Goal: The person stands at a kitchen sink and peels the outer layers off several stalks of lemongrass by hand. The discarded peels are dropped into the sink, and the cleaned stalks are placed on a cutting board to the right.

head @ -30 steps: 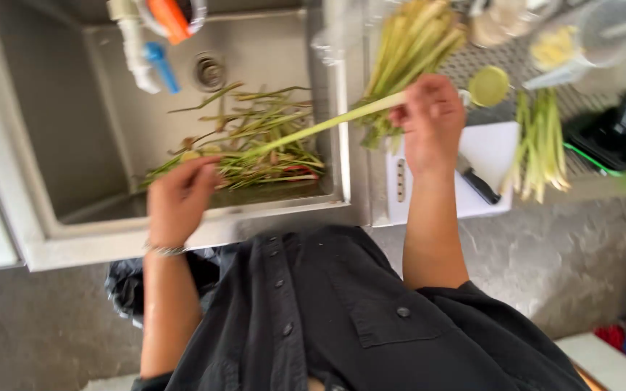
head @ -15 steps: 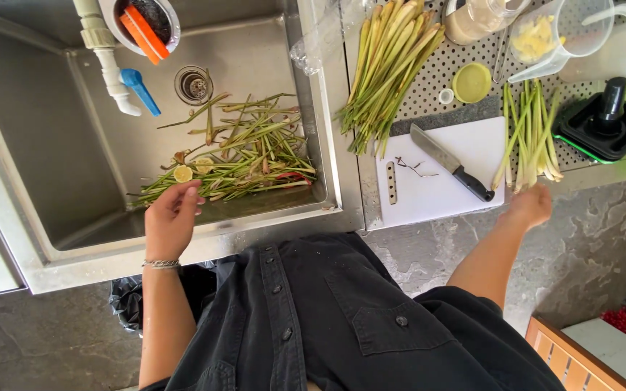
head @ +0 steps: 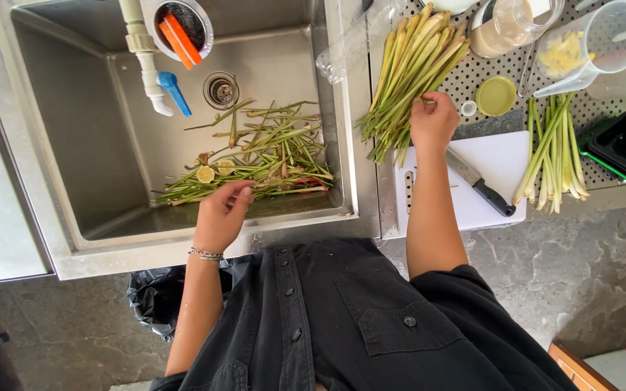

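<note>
Sink [head: 74,145]: steel basin, a heap of trimmings [head: 255,163] and lemon slices on its floor.
Counter [head: 603,192]: perforated steel; white board [head: 505,170], knife [head: 481,185], trimmed stalks [head: 553,148].
Stalk pile [head: 407,76]: untrimmed, beside the sink.
Right hand [head: 434,119]: half a second ago down by the counter edge, now on the pile, fingers closing on a stalk, likely a fresh pick.
Left hand [head: 222,213]: over the trimmings, fingers loose, empty.

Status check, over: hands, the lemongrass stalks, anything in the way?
Right hand grasping stalks in pile. Left hand open over sink trimmings. Knife on board, nothing blocking.
</note>
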